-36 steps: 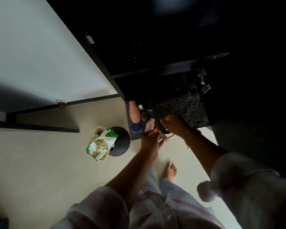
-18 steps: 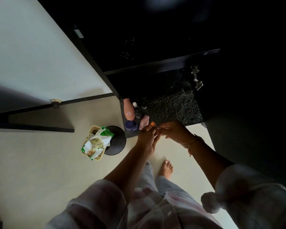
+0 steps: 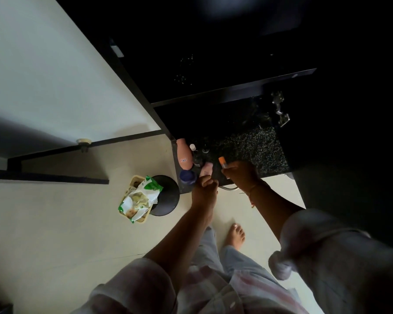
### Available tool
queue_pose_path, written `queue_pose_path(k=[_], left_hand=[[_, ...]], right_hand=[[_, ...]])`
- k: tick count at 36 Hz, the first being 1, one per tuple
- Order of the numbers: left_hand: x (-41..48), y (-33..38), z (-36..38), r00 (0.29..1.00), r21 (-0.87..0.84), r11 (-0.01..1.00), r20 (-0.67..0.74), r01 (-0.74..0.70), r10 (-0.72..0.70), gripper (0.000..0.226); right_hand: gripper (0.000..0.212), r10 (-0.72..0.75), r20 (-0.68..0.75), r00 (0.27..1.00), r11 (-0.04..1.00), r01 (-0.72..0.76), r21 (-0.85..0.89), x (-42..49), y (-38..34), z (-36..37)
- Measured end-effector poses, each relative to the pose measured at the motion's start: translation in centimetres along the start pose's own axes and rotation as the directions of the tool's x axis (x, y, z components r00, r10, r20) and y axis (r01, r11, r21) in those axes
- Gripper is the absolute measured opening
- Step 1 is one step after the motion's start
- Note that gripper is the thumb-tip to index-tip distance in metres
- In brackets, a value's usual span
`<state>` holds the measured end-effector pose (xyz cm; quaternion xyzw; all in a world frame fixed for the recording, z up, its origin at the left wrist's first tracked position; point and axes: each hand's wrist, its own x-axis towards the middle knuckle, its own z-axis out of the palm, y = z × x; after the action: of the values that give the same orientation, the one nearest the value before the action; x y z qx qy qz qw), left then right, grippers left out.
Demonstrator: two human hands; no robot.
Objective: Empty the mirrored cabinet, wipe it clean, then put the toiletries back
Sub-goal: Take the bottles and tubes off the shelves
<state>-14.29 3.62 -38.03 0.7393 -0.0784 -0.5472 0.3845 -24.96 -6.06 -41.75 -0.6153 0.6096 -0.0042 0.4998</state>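
Head: basket point(image 3: 134, 181) w/ green pkt point(image 3: 141, 197) inside; right grip point(image 3: 242, 174) holds orange-capped tube point(image 3: 222, 162).

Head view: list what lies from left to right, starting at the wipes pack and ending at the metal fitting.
Wipes pack → black disc → peach bottle → pink tube → orange-capped tube → right hand → metal fitting.

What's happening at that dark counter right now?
A person stands at the speckled counter, where toiletries sit grouped at its left corner: a salmon bottle, a blue-capped jar, a pink tube and some small bottles. The right hand pinches a small orange-capped tube above the counter. The left hand is curled beside the pink tube; whether it holds anything is unclear.
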Motion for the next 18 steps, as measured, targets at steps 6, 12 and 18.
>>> queue_pose_path(k=[6,12,18], left_hand=[[0.5,0.1,-0.2,1.000,0.125,0.992,-0.006,-0.023,0.024,0.009],[0.3,-0.1,0.0,0.997,0.084,0.994,0.034,-0.070,0.068,0.042],[0.0,0.1,0.2,0.987,0.132,0.980,0.089,-0.146,0.135,0.054]], right_hand=[[0.022,-0.062,-0.081,0.995,0.991,0.052,-0.124,0.8,-1.5,1.1],[0.021,-0.060,-0.082,0.995,0.986,0.047,-0.159,1.3,-2.9,1.5],[0.025,-0.029,-0.084,0.996,0.991,0.017,-0.134,1.7,-2.3,1.4]])
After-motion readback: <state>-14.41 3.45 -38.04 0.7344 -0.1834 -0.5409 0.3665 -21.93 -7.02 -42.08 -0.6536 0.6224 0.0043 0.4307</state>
